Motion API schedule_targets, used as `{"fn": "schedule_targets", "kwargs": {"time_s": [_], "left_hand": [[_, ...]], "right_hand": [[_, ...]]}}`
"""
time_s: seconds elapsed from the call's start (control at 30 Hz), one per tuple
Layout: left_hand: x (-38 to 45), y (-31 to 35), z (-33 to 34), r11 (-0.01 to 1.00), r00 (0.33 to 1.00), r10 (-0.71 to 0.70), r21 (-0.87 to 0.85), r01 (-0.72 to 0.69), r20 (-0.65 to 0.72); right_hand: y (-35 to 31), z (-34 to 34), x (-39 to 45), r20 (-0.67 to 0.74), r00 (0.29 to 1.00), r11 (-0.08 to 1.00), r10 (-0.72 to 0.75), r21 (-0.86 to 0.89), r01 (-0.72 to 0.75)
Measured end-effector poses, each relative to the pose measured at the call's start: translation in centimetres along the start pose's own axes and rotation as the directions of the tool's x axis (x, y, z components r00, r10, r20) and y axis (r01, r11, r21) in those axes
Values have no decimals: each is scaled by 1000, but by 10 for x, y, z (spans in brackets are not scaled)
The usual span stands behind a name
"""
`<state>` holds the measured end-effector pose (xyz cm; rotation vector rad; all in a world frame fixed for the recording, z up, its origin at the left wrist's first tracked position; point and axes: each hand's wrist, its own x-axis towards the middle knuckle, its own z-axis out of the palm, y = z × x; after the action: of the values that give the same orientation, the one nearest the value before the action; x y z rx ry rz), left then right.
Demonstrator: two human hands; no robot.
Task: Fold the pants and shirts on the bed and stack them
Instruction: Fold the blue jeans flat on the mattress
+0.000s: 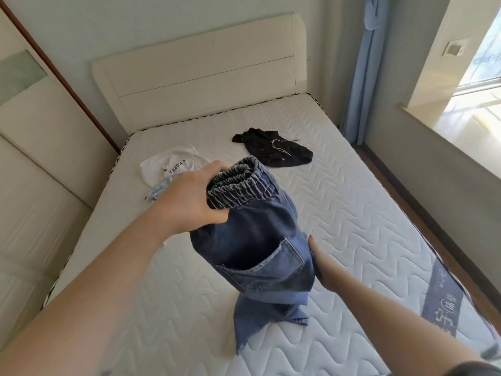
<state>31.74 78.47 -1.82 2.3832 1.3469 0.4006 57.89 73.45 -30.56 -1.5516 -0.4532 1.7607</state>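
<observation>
Bare quilted mattress filling most of the room, cream headboard at the far end, pale blue curtain hanging at the right corner, sunlit window ledge beyond it.

Person standing at the foot of the bed, both bare arms reaching forward.

Blue denim pants being held up over the middle of the mattress, elastic waistband uppermost, back pocket facing the viewer, leg ends trailing down and touching the mattress near the foot.

Left hand gripping the bunched waistband from the left side; fingers curling over the elastic, thumb pressing underneath. Grip clenched on the pants.

Right hand lying along the right edge of the pants, lower down, level with the pocket. Fingertips are disappearing behind the denim; cannot tell whether this grip is pinching the cloth or only touching it.

White shirt with dark lettering lying crumpled toward the mattress's far left edge, just behind the left hand. Black garment with pale drawstrings lying rumpled farther back, right of the shirt, well apart from both hands.
</observation>
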Motion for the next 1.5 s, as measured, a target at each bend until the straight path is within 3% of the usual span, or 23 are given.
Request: {"fn": "schedule_targets", "kwargs": {"time_s": [0.07,0.27,0.47,0.6,0.73,0.97,1.13,1.2,1.27,1.5], "left_hand": [[-3,-1,-6,999,999,-22,-30,22,-29],[-13,-17,-21,993,986,-75,-101,60,-149],[-25,-59,-20,909,931,-298,-362,209,-212],[-29,-72,-8,807,884,-420,-530,261,-205],[-37,-82,6,700,874,-456,-675,233,-171],[-68,-85,23,542,923,-359,-836,85,-139],[-101,-89,37,416,957,-277,-908,43,-81],[-120,-95,46,369,964,-260,-928,49,-52],[-144,-107,58,307,960,-280,-947,96,7],[-232,-162,151,224,889,-390,-912,345,241]], "right_hand": [[-4,5,0,88,993,993,-73,101,64],[-46,-14,-12,41,946,910,-321,290,296],[-121,-57,-73,-16,836,826,-548,147,544],[-149,-58,-106,-5,717,713,-697,102,693],[-165,-54,-139,-97,570,575,-816,-48,816],[-177,-22,-226,-193,299,340,-935,-233,911],[-170,15,-290,-247,123,215,-961,-390,895],[-160,27,-300,-248,125,227,-961,-443,867],[-144,37,-297,-245,179,282,-953,-494,823],[-33,42,-215,-261,585,601,-767,-611,515]]}}
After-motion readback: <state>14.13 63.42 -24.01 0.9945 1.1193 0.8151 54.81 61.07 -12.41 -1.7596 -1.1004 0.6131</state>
